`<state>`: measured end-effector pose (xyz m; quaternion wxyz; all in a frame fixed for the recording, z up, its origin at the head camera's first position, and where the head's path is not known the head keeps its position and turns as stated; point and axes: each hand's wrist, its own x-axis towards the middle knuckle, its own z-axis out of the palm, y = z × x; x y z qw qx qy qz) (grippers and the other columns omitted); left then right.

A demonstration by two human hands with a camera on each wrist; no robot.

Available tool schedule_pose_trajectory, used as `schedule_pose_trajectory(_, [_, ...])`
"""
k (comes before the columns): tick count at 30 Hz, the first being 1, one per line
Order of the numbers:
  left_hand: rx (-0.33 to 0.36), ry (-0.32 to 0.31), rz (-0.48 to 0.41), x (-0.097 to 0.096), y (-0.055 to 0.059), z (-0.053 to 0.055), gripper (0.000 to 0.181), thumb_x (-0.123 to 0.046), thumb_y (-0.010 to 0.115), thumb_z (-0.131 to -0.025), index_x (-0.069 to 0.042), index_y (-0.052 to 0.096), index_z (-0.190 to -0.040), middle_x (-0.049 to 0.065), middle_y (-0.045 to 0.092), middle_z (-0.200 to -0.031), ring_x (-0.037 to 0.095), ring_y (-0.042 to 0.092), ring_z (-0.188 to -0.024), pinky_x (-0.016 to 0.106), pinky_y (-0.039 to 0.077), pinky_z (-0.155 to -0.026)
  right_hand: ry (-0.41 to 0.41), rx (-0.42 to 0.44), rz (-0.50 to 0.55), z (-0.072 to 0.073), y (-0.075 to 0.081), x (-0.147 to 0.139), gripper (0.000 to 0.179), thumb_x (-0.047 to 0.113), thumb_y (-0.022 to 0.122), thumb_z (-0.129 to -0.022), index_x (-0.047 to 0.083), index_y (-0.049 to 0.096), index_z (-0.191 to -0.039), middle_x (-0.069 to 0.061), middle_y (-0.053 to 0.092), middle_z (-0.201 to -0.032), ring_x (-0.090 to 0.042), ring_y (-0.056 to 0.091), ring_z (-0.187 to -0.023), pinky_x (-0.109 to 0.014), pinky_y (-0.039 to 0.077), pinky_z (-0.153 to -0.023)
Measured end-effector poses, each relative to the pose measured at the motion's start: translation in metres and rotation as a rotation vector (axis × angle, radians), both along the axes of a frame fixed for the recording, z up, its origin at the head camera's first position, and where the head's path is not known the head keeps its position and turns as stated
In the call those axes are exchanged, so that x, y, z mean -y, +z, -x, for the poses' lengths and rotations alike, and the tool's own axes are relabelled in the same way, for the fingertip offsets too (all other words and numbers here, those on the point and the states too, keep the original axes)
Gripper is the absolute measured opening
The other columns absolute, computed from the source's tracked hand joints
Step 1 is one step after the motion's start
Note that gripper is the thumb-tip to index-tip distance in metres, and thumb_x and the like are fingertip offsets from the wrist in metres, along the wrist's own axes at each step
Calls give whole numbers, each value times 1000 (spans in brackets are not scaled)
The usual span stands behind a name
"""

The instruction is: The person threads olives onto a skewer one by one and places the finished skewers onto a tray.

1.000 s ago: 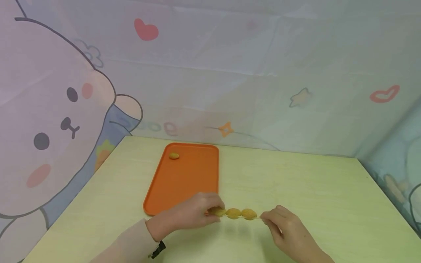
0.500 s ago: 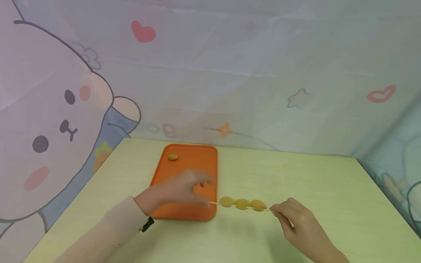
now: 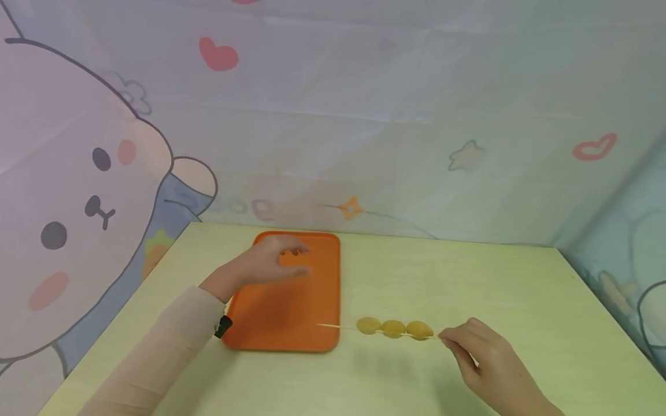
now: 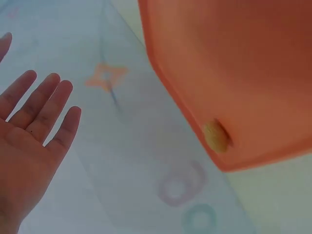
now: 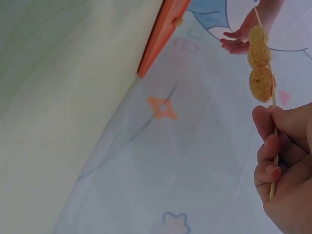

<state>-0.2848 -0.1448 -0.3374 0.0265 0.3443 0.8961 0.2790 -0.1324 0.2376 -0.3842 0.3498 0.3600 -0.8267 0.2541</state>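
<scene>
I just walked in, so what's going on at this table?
A person's right hand holds a stick near one end, with three yellow pieces in a row along it. The left hand holds nothing and is over the orange tray. A fourth piece lies in the tray, near a corner.

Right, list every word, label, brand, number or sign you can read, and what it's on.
"o": a faded round letter on the cloth backdrop.
The rest of that pale lettering: too blurred to read as a word.
Orange tray, skewer and table: no readable text, label, brand or number shows.
</scene>
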Motion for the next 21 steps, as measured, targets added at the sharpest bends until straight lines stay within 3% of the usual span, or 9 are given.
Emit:
schedule_pose_trajectory(11, [36,179,4,28,-28,52,47,-25,67,-92,-1,57,-131,19,56,-131,38,50,-119,54,41,-100,-11,-3,-16,-8,3,2,38,33,40,-104,11,69,-89,10,59,-81,-2,49,-70,-8,40,-59])
schedule_pose_trajectory(17, [55,262,-17,40,-41,69,49,-21,65,-92,5,53,-132,25,54,-132,42,48,-122,55,39,-102,-31,26,-25,-13,8,6,40,35,40,-104,12,69,-88,12,60,-81,1,48,-70,-7,41,-60])
schedule_pose_trajectory(21, [80,305,-10,48,-50,75,47,-19,63,-94,7,53,-131,28,52,-132,44,46,-123,56,38,-103,-25,42,-18,-14,11,10,40,35,40,-104,12,69,-88,13,60,-81,2,46,-70,-6,40,-60])
